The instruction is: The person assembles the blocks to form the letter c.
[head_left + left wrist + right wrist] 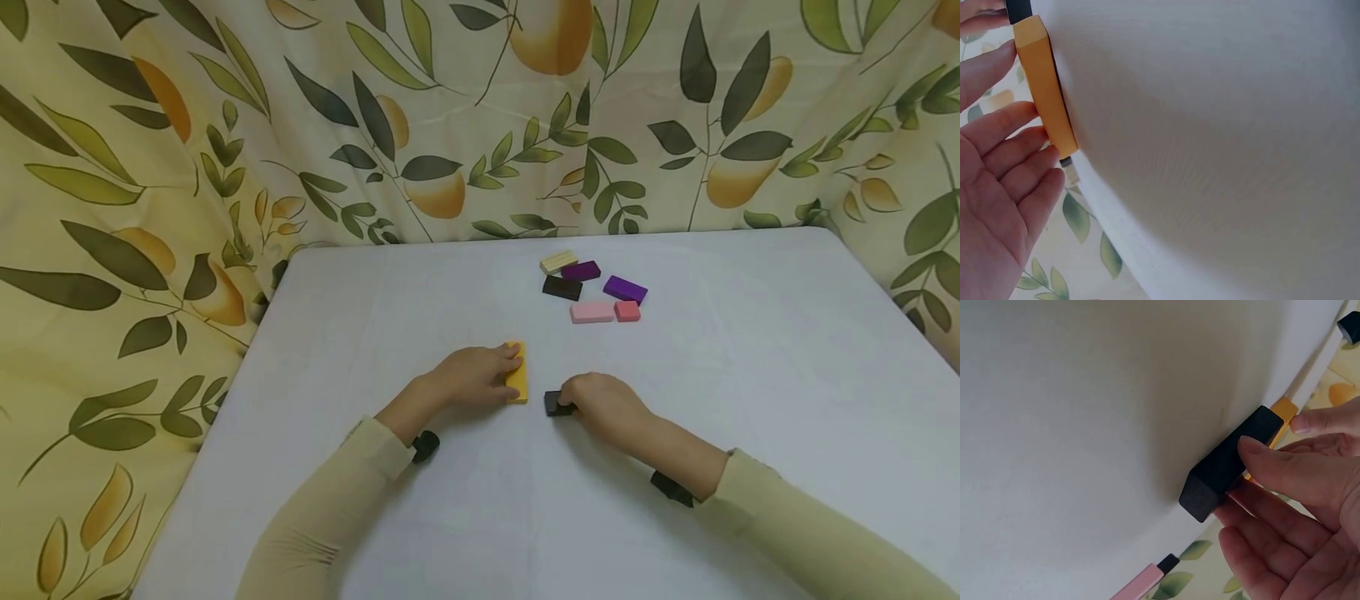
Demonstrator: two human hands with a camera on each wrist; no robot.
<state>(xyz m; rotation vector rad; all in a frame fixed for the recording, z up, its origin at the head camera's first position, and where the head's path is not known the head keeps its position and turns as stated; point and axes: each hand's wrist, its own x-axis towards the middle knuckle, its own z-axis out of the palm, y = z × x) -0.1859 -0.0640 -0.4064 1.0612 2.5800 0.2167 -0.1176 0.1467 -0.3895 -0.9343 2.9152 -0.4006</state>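
Note:
On the white table, a long yellow block [519, 385] lies just left of a shorter black block [555, 407], a small gap apart in the head view. My left hand [476, 377] rests its thumb and fairly straight fingertips against the yellow block. From the left wrist view, those fingertips touch one long side of the yellow block [1049, 94]. My right hand [603, 407] pinches the black block [1229, 459] between thumb and fingers. The underside of the black block's hold is partly hidden behind it in the right wrist view.
Farther back lie a cream block [558, 262], a dark purple block [581, 271], another black block [562, 288], a violet block [626, 289], a pink block [592, 312] and a small coral block [627, 312]. A leaf-and-fruit patterned curtain [525, 192] hangs behind the table [420, 300].

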